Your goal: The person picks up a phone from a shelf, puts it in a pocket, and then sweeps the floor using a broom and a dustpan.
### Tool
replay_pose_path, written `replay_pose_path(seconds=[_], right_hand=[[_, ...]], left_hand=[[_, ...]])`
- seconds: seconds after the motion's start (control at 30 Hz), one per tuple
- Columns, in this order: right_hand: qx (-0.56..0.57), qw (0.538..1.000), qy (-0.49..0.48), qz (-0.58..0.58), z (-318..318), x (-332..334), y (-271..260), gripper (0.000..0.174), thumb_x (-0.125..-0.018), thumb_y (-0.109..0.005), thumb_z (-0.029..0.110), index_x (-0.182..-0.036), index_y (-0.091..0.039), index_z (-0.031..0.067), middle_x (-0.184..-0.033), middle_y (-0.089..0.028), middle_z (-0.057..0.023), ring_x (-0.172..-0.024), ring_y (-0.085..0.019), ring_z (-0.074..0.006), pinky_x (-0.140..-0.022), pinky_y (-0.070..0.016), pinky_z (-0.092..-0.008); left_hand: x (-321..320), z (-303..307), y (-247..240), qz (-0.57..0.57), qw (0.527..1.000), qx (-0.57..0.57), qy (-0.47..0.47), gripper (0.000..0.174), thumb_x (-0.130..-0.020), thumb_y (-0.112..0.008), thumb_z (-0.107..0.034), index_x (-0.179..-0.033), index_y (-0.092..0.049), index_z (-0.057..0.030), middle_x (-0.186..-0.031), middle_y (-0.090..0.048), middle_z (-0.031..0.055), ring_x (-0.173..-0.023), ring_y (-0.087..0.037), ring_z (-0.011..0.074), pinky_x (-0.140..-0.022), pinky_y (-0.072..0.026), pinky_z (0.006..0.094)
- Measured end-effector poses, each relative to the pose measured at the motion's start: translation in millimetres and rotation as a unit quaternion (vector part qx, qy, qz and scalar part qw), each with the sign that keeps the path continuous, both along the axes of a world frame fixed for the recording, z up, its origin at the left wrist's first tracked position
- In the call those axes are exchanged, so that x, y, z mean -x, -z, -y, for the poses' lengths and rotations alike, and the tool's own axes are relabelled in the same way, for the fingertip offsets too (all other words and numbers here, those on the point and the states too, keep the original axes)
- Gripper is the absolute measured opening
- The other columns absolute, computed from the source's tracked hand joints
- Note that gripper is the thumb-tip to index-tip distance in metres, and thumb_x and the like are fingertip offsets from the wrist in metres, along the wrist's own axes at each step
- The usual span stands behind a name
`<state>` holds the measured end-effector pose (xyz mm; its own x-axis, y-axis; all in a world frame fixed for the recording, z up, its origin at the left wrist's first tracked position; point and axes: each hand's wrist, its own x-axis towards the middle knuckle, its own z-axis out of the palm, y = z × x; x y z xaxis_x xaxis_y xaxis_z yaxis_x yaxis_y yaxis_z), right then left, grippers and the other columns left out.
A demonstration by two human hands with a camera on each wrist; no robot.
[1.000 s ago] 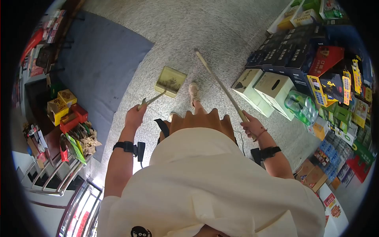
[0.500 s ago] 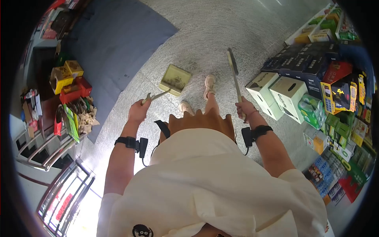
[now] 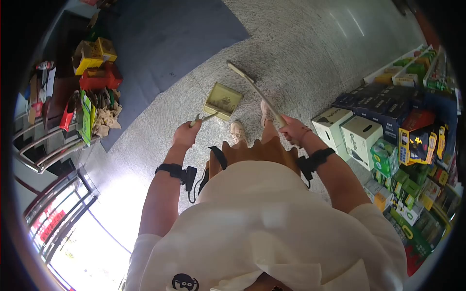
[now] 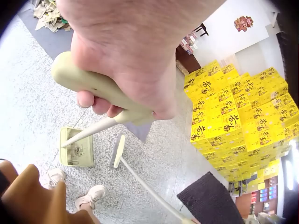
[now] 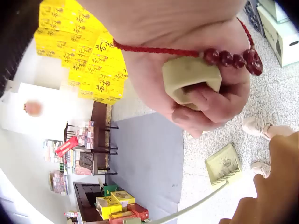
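Note:
My left hand (image 3: pixel 185 134) grips the pale yellow handle (image 4: pixel 100 88) of a long-handled dustpan. The pan (image 3: pixel 219 107) lies on the speckled floor ahead of my feet, with dark debris inside it. In my right hand (image 3: pixel 294 131) is the stick of a broom, its looped handle end (image 5: pixel 191 70) wrapped by curled fingers in the right wrist view. The broom head (image 3: pixel 240 72) is low over the floor just beyond the dustpan and right of it, dark bristles on its near side. In the left wrist view the broom head (image 4: pixel 119 151) shows beside the pan, a short gap between them.
A grey mat (image 3: pixel 179 43) covers the floor ahead on the left. White cartons (image 3: pixel 361 138) and dark boxes (image 3: pixel 374 104) stack up on the right. Boxes and bags (image 3: pixel 99 77) sit at the left, above a metal railing (image 3: pixel 48 150). Yellow cartons (image 4: pixel 219 112) form a pile.
The broom head swings out to the right, then back left toward the dustpan. My feet step forward, and the view turns so the mat and shelves shift. Both hands keep their holds.

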<state>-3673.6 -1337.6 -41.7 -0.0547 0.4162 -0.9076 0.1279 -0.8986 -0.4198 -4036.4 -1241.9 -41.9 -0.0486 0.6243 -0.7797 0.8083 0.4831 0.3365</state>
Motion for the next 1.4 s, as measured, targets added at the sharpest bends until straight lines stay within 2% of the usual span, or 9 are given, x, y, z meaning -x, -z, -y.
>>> replay_pose_path(seconds=[0.17,0.3,0.43,0.5,0.6,0.77,0.93,1.23,1.4], right_hand=[[0.003,0.999,0.002,0.051,-33.3,-39.4,-13.3,0.074,-0.083,-0.057,0.006,-0.146,-0.021,0.0218,-0.062,-0.047,-0.0020,-0.046,-0.042,-0.0095,-0.040,-0.0360,-0.0263],[-0.045,0.993,-0.062,0.086,-80.5,-64.5,39.1,0.074,-0.084,-0.057,0.007,-0.146,-0.020,0.0225,-0.063,-0.048,-0.0031,-0.050,-0.046,-0.0125,-0.043,-0.0408,-0.0305],[0.020,0.990,-0.098,0.097,-91.0,-32.1,56.8,0.075,-0.086,-0.056,0.007,-0.146,-0.017,0.0259,-0.065,-0.052,-0.0052,-0.054,-0.050,-0.0148,-0.048,-0.0442,-0.0339],[0.042,0.969,-0.212,0.122,-67.3,-17.8,69.0,0.074,-0.086,-0.056,0.008,-0.146,-0.017,0.0266,-0.069,-0.054,-0.0063,-0.054,-0.051,-0.0160,-0.048,-0.0441,-0.0322],[0.038,0.962,-0.252,0.094,-41.1,-12.5,33.3,0.076,-0.083,-0.058,0.007,-0.146,-0.019,0.0240,-0.073,-0.055,-0.0068,-0.053,-0.050,-0.0150,-0.049,-0.0443,-0.0298],[0.035,0.983,-0.173,-0.048,-27.6,-43.6,1.6,0.075,-0.080,-0.058,0.005,-0.146,-0.024,0.0216,-0.062,-0.045,0.0012,-0.047,-0.039,-0.0070,-0.040,-0.0363,-0.0248],[0.020,0.986,-0.165,0.013,-57.4,-84.9,-24.1,0.076,-0.078,-0.060,0.006,-0.145,-0.027,0.0222,-0.063,-0.048,-0.0006,-0.047,-0.043,-0.0084,-0.041,-0.0381,-0.0258],[-0.030,0.977,-0.178,0.117,-189.6,-42.4,26.9,0.075,-0.082,-0.055,0.003,-0.146,-0.021,0.0223,-0.061,-0.048,-0.0026,-0.048,-0.045,-0.0115,-0.043,-0.0391,-0.0295],[-0.008,0.950,-0.279,0.140,-175.2,24.9,65.1,0.075,-0.083,-0.055,0.004,-0.146,-0.020,0.0253,-0.068,-0.057,-0.0072,-0.059,-0.056,-0.0165,-0.054,-0.0477,-0.0343]], left_hand=[[12.9,12.1,20.1,-0.010,1.000,0.004,-0.002,0.057,-0.080,-0.049,-0.056,-0.096,-0.064,-0.0039,-0.076,-0.064,0.0152,-0.073,-0.064,0.0278,-0.069,-0.0486,0.0386],[10.3,15.2,14.3,-0.029,0.999,0.026,-0.019,0.058,-0.080,-0.048,-0.058,-0.104,-0.064,-0.0076,-0.098,-0.065,0.0192,-0.099,-0.059,0.0355,-0.085,-0.0445,0.0423],[4.2,22.9,15.4,-0.018,0.999,0.032,-0.039,0.058,-0.080,-0.048,-0.058,-0.107,-0.064,-0.0092,-0.098,-0.065,0.0186,-0.099,-0.059,0.0362,-0.086,-0.0448,0.0418],[-6.8,21.7,13.5,-0.030,0.998,0.040,-0.046,0.057,-0.081,-0.047,-0.057,-0.109,-0.063,-0.0104,-0.098,-0.065,0.0190,-0.099,-0.059,0.0367,-0.086,-0.0450,0.0419],[-15.3,22.2,17.0,-0.022,0.997,0.022,-0.076,0.057,-0.080,-0.047,-0.058,-0.109,-0.063,-0.0122,-0.100,-0.065,0.0187,-0.099,-0.059,0.0363,-0.086,-0.0450,0.0419],[-28.1,16.1,3.3,-0.041,0.995,0.029,-0.086,0.056,-0.078,-0.048,-0.058,-0.110,-0.064,-0.0139,-0.103,-0.064,0.0186,-0.101,-0.058,0.0361,-0.088,-0.0450,0.0414],[-32.8,18.0,-15.9,-0.065,0.995,0.010,-0.071,0.055,-0.078,-0.049,-0.057,-0.109,-0.064,-0.0140,-0.103,-0.064,0.0181,-0.102,-0.058,0.0346,-0.088,-0.0452,0.0409],[2.1,24.2,-9.3,-0.005,0.967,0.042,-0.250,0.058,-0.080,-0.048,-0.055,-0.104,-0.064,-0.0046,-0.085,-0.066,0.0184,-0.084,-0.064,0.0307,-0.076,-0.0476,0.0388],[28.9,19.3,10.2,-0.019,0.967,-0.010,-0.253,0.055,-0.080,-0.047,-0.053,-0.105,-0.064,-0.0069,-0.086,-0.066,0.0184,-0.086,-0.064,0.0313,-0.078,-0.0476,0.0390]])
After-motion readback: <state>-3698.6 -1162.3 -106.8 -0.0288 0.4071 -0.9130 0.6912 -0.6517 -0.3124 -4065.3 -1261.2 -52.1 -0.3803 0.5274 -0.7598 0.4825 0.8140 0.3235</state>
